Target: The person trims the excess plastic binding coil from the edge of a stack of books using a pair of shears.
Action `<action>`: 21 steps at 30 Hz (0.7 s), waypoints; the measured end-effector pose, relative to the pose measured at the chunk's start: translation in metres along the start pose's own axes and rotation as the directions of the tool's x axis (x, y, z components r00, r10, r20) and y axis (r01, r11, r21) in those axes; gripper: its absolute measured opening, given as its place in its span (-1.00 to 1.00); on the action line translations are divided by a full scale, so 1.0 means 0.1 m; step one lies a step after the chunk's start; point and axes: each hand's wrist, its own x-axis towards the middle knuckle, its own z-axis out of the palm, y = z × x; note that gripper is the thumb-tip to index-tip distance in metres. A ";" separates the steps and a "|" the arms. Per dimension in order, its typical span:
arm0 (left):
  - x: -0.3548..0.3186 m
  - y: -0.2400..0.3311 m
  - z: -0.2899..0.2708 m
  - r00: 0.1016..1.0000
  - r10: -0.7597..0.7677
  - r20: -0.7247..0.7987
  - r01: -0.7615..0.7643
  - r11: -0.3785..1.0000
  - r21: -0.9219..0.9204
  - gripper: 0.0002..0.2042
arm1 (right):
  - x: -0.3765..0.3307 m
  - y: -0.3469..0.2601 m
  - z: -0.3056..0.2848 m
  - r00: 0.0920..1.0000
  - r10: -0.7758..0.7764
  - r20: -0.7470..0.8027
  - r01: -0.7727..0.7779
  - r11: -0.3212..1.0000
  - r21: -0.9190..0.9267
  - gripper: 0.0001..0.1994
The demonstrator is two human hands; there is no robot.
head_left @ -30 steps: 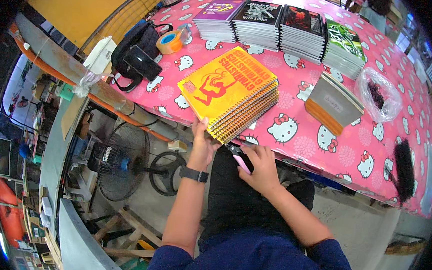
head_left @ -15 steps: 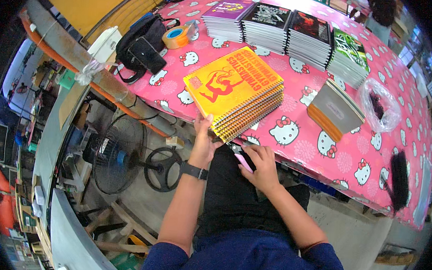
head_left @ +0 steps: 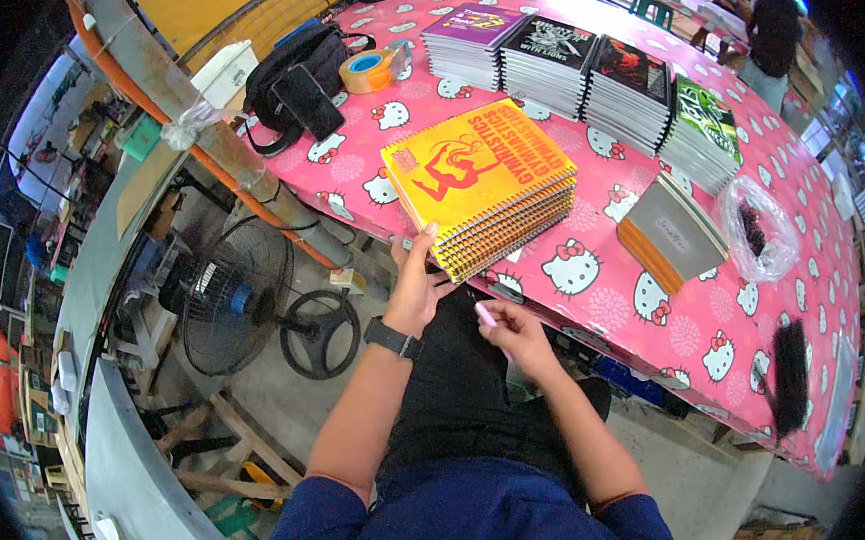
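A stack of yellow spiral notebooks [head_left: 482, 168] with red print lies at the table's near edge, its coiled bindings facing right and toward me. My left hand [head_left: 415, 287] grips the near corner, thumb on the cover and fingers underneath. Just right of that corner, over my lap, my right hand [head_left: 522, 341] is closed around small pliers or cutters with pink handles [head_left: 486, 315]. Their metal jaws hardly show against my dark trousers. The tool is apart from the notebooks.
Behind stand stacks of purple [head_left: 475, 24], black [head_left: 549, 39], dark red [head_left: 630, 71] and green [head_left: 706, 117] notebooks. Right lie a grey-covered block [head_left: 671, 232], a plastic bag [head_left: 759, 231] of black coils and a black bundle [head_left: 793, 381]. Left are tape [head_left: 368, 71] and a black bag [head_left: 290, 81].
My right hand has drawn slightly away from the stack's corner and turned the pliers, so the jaws that showed before hardly show now. My left hand keeps its hold. The view has shifted slightly.
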 end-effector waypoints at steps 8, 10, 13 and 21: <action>0.13 0.10 -0.32 0.984 0.030 0.177 -0.027 0.999 -0.022 -0.24 | -0.16 -0.16 0.18 0.860 -0.509 -0.020 0.332 0.590 -0.736 -0.46; 0.13 0.09 -0.29 0.986 0.022 0.168 -0.021 1.000 -0.008 -0.35 | -0.10 -0.13 0.20 0.839 -0.543 -0.032 0.344 0.575 -0.742 -0.46; 0.13 0.08 -0.30 0.982 0.014 0.187 -0.015 1.000 0.002 -0.33 | -0.03 -0.11 0.21 0.821 -0.570 -0.020 0.361 0.546 -0.756 -0.47; 0.10 0.09 -0.26 0.993 0.010 0.120 -0.016 0.999 0.046 -0.33 | -0.03 -0.13 0.25 0.803 -0.596 -0.011 0.369 0.512 -0.776 -0.46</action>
